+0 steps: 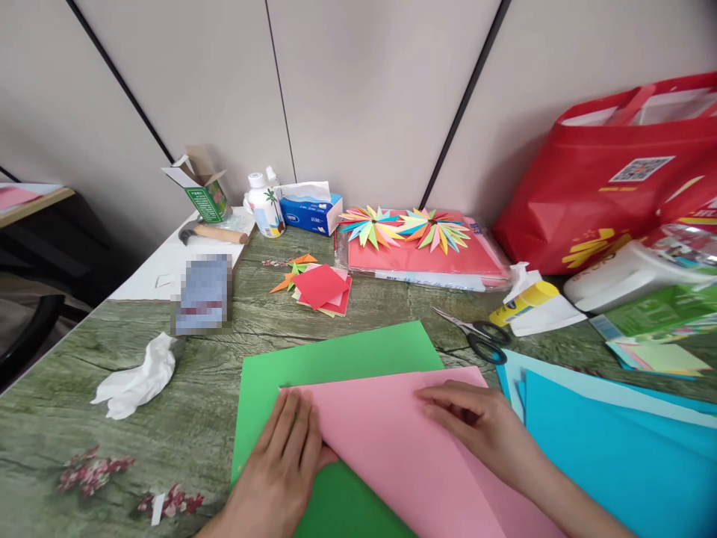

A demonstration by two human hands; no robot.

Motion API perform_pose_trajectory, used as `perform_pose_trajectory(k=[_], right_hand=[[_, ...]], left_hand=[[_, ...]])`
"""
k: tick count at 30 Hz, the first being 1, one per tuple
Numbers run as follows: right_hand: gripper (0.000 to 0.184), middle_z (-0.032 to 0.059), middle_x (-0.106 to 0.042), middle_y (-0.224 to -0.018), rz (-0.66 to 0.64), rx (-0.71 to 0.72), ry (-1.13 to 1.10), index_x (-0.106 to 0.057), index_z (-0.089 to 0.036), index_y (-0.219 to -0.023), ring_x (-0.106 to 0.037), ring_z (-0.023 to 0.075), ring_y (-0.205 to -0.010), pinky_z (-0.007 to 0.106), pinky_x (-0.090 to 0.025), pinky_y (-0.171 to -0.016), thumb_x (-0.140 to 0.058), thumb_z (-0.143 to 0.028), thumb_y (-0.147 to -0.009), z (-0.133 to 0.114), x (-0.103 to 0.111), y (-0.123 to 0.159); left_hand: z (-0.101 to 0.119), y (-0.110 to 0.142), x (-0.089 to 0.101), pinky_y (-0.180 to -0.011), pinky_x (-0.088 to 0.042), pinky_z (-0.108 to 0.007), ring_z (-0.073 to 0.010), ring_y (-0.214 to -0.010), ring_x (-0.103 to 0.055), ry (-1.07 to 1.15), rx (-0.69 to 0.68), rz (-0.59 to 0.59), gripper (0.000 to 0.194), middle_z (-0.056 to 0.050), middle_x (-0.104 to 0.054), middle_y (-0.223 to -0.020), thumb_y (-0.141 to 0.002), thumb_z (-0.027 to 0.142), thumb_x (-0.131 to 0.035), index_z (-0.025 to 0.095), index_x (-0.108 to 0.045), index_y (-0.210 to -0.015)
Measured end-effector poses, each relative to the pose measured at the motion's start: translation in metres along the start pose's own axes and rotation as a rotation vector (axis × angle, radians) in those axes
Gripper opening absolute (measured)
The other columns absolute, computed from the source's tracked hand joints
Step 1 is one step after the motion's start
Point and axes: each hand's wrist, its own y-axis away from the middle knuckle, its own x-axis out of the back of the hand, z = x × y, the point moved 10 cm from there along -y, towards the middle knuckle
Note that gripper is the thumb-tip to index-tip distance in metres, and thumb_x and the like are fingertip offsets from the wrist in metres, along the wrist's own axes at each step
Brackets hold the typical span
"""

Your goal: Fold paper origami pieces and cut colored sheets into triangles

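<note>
A pink sheet of paper (386,441) lies folded over, its slanting lower edge running across a green sheet (341,355). Flat on the pink sheet's upper left corner rests my left hand (285,456), open, with its fingers stretched out and the thumb at the slanting edge. My right hand (482,426) touches the pink sheet near its upper right part. Its fingers are loosely bent and a little apart, the fingertips on the paper. Blue sheets (605,441) lie partly under my right forearm.
Scissors (476,332) and a yellow glue stick (523,301) lie beyond my right hand. Small paper squares (321,286), paper pinwheel shapes (431,228) and a tissue pack (311,213) are farther back. A hammer (216,233) and crumpled tissue (137,377) are left; a red bag (605,172) stands right.
</note>
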Motion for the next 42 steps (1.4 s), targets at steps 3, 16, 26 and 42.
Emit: perform_pose_trajectory(k=[3,16,26,42], right_hand=[[0.024,0.0022,-0.066,-0.076,0.022,-0.016,0.001,-0.068,-0.025,-0.087,-0.05,0.0116,-0.05,0.022,-0.04,-0.045,-0.053,-0.041,-0.079,0.002,0.001,0.0],[0.022,-0.0019,-0.053,-0.056,0.054,-0.034,0.053,-0.063,-0.022,-0.088,-0.043,0.0099,-0.044,0.021,-0.036,-0.042,-0.051,-0.039,-0.08,0.001,0.001,0.002],[0.02,-0.0021,-0.053,-0.057,0.031,-0.008,0.099,-0.061,-0.022,-0.089,-0.043,0.01,-0.045,0.022,-0.035,-0.045,-0.048,-0.036,-0.082,-0.003,-0.001,0.003],[0.021,-0.0026,-0.048,-0.053,0.067,0.037,0.095,-0.062,-0.02,-0.088,-0.04,0.0087,-0.044,0.02,-0.033,-0.041,-0.048,-0.034,-0.082,-0.007,0.0,0.004]], left_hand=[[-0.001,0.001,-0.004,-0.098,-0.037,-0.048,-0.0355,-0.123,-0.034,0.003,0.003,-0.034,0.041,-0.018,-0.053,-0.12,-0.082,0.029,-0.05,0.006,-0.049,-0.117],[-0.005,-0.011,0.005,-0.095,-0.038,-0.047,-0.0319,-0.111,-0.049,-0.028,0.103,0.0,0.036,-0.017,-0.061,-0.103,-0.089,0.031,-0.034,0.007,-0.057,-0.101],[-0.009,0.005,0.008,-0.089,-0.043,-0.046,-0.0366,-0.122,-0.034,-0.066,0.121,-0.054,0.046,-0.012,-0.054,-0.122,-0.085,0.044,-0.041,0.013,-0.053,-0.116],[-0.012,0.008,0.008,-0.089,-0.041,-0.041,-0.0334,-0.12,-0.039,-0.069,0.117,-0.061,0.043,-0.015,-0.052,-0.123,-0.085,0.039,-0.044,0.013,-0.05,-0.119]])
